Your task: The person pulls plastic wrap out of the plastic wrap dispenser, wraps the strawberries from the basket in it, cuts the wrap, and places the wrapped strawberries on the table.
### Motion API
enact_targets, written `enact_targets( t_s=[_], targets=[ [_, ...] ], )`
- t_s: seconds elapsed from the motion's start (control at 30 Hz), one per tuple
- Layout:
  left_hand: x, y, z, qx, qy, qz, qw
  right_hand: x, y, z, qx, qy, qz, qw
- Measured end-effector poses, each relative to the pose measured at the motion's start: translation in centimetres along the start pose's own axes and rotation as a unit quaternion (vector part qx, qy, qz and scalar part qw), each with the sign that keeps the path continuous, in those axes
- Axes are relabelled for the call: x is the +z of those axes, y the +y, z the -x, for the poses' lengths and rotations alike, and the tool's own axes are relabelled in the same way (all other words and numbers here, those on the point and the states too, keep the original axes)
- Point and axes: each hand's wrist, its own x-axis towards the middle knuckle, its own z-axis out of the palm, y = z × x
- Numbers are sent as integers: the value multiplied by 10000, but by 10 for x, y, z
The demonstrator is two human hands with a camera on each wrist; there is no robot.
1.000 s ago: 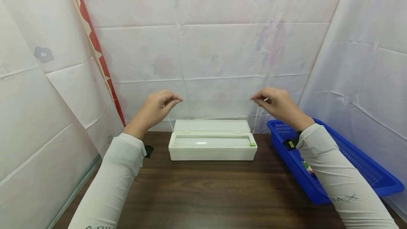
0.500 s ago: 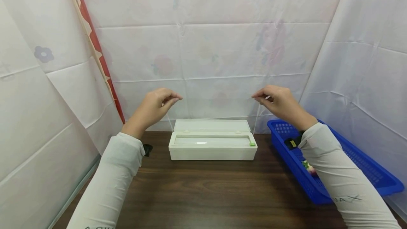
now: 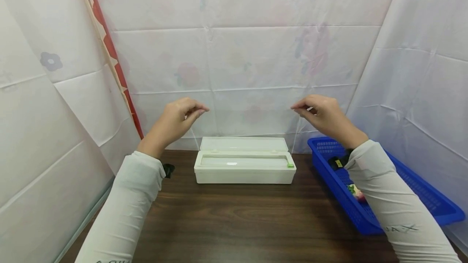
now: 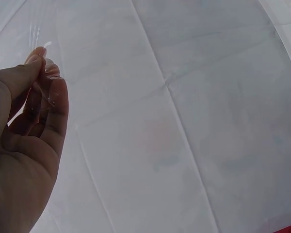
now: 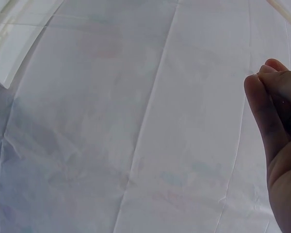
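Note:
A sheet of clear cling film (image 3: 252,124) rises from a white cling film dispenser box (image 3: 244,176) on the table, its side edges showing as thin pale lines. My left hand (image 3: 176,117) pinches the upper left corner between thumb and fingers; in the left wrist view, glossy creases of film (image 4: 50,73) gather at the fingertips. At the upper right corner my right hand (image 3: 321,113) pinches the film likewise. Both hands are raised above the box, well apart. The dispenser's lid (image 3: 244,144) is tipped back, and a green slide cutter (image 3: 290,165) sits at the right end of its front rail.
A blue perforated basket (image 3: 332,186) stands on the right under my right forearm. Inside it are a small colourful item (image 3: 355,192) and a black item with a yellow mark (image 3: 338,163), partly hidden by the sleeve. White sheets (image 3: 252,60) hang behind and on both sides of the brown table (image 3: 234,222).
Both hands have risen slightly and spread a little apart, drawing the cling film higher. The dispenser box and basket have stayed in place.

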Motion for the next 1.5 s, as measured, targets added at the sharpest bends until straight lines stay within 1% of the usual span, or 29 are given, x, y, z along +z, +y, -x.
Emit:
enact_targets(
  t_s=[0.2, 0.57, 0.9, 1.13, 1.37, 1.5],
  targets=[
    [-2, 1, -1, 64, 21, 45, 10000, -3, -2, -1, 14, 62, -45, 10000],
    [-6, 0, -4, 182, 37, 16, 9998, -9, -5, -3, -17, 33, 38, 10000],
    [-10, 3, -6, 319, 145, -14, 9994, -13, -9, -6, -78, 112, 12, 9999],
    [-14, 7, -7, 348, 129, -57, 9993, -16, -12, -8, -94, 138, 21, 9999],
    [-18, 9, -7, 239, 139, -77, 9996, -18, -12, -9, -69, 128, 57, 9999],
    [-19, 9, -7, 261, 168, -65, 9995, -19, -12, -9, -78, 172, 47, 9998]
  ],
)
